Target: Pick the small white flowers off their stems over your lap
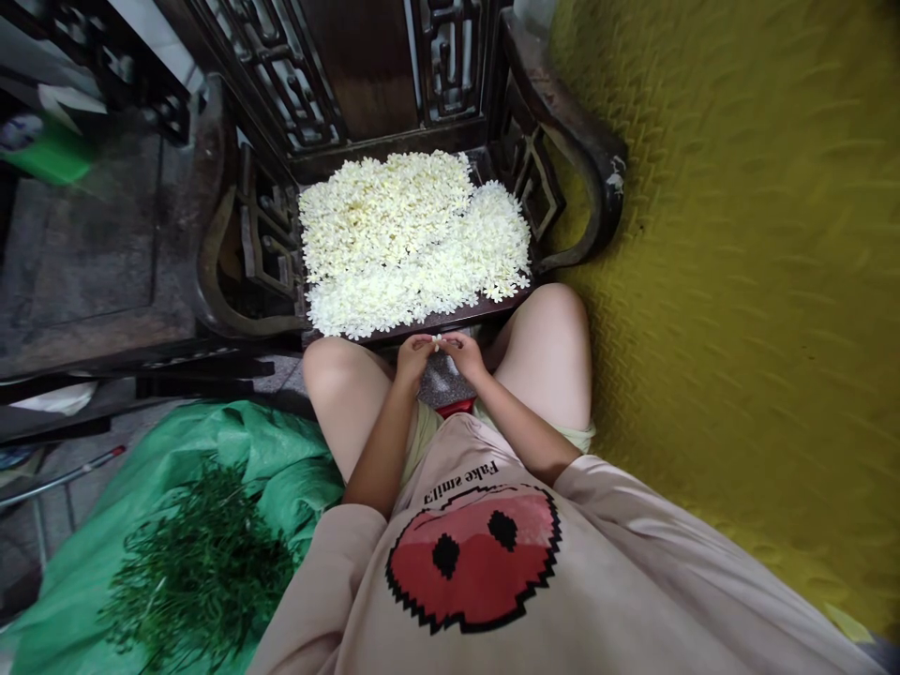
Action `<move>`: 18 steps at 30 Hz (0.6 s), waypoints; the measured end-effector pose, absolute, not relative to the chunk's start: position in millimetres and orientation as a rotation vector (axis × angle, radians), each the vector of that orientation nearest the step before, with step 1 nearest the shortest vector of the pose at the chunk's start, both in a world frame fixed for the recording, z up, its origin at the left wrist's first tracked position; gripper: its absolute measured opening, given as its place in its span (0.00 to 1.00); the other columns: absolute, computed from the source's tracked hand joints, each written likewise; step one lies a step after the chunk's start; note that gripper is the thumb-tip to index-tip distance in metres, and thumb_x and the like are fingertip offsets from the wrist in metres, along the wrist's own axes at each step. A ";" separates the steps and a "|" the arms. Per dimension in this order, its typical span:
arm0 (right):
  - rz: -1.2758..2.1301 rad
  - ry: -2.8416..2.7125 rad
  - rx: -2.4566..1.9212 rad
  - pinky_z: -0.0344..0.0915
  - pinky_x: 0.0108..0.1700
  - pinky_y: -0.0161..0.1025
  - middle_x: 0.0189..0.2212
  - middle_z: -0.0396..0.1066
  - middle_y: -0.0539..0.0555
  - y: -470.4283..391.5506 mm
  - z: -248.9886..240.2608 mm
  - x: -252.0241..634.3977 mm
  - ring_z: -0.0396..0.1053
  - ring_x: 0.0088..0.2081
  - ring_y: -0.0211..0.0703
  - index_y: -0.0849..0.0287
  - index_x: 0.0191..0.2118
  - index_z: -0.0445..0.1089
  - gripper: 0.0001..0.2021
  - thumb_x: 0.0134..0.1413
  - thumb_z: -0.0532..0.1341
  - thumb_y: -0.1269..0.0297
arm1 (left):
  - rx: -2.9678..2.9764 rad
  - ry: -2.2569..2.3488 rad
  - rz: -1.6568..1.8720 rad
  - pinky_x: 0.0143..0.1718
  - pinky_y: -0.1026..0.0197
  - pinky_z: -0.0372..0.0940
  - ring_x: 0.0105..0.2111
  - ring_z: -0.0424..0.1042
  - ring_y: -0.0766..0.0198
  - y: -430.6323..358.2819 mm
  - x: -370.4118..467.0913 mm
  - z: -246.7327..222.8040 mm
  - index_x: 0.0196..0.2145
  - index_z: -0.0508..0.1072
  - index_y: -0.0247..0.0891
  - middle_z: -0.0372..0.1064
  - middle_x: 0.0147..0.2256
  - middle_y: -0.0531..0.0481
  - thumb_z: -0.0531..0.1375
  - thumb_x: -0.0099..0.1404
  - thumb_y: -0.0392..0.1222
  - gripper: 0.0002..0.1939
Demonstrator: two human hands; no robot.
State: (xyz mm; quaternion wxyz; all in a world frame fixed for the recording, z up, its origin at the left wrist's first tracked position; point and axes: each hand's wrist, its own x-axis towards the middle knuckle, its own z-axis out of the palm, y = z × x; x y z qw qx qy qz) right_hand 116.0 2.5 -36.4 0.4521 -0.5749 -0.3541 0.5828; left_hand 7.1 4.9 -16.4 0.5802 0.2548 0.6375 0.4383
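Note:
Between my knees, my left hand (416,355) and my right hand (462,353) meet fingertip to fingertip. Both are closed in a pinch on a small white flower (437,343); its details are too small to make out. Just beyond them, a wide layer of white and pale yellow flowers (394,225) covers the seat of a dark carved wooden armchair (225,309). My hands are in front of the seat's near edge, apart from the flower pile.
At my left, a green plastic sheet or sack (281,431) bears a heap of thin green stems (203,562). A dark wooden table (84,253) with a green box (52,155) stands farther left. A yellow textured surface (738,281) rises along my right.

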 end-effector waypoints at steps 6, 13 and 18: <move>1.475 -0.818 -1.390 0.60 0.32 0.36 0.23 0.69 0.49 2.2 -40.1 115.4 0.64 0.26 0.37 0.58 0.24 0.68 0.13 0.34 0.65 0.53 | 0.585 1.507 1.000 0.31 0.63 0.59 0.24 0.64 0.68 5.2 7.0 -13.3 0.24 0.70 0.36 0.66 0.21 0.54 0.63 0.44 0.33 0.06; 1.456 -0.843 -1.345 0.62 0.34 0.37 0.23 0.71 0.50 1.2 -42.3 116.1 0.66 0.28 0.39 0.58 0.25 0.68 0.12 0.35 0.66 0.56 | 0.646 1.480 0.992 0.33 0.63 0.61 0.25 0.66 0.68 5.0 7.6 -11.8 0.26 0.72 0.36 0.69 0.23 0.52 0.63 0.46 0.36 0.06; 1.433 -0.819 -1.377 0.63 0.35 0.37 0.25 0.72 0.51 1.0 -44.7 113.7 0.68 0.30 0.40 0.60 0.27 0.70 0.12 0.36 0.66 0.57 | 0.753 1.535 1.012 0.34 0.63 0.62 0.28 0.68 0.66 3.4 5.5 -22.7 0.27 0.73 0.34 0.71 0.26 0.50 0.62 0.48 0.36 0.06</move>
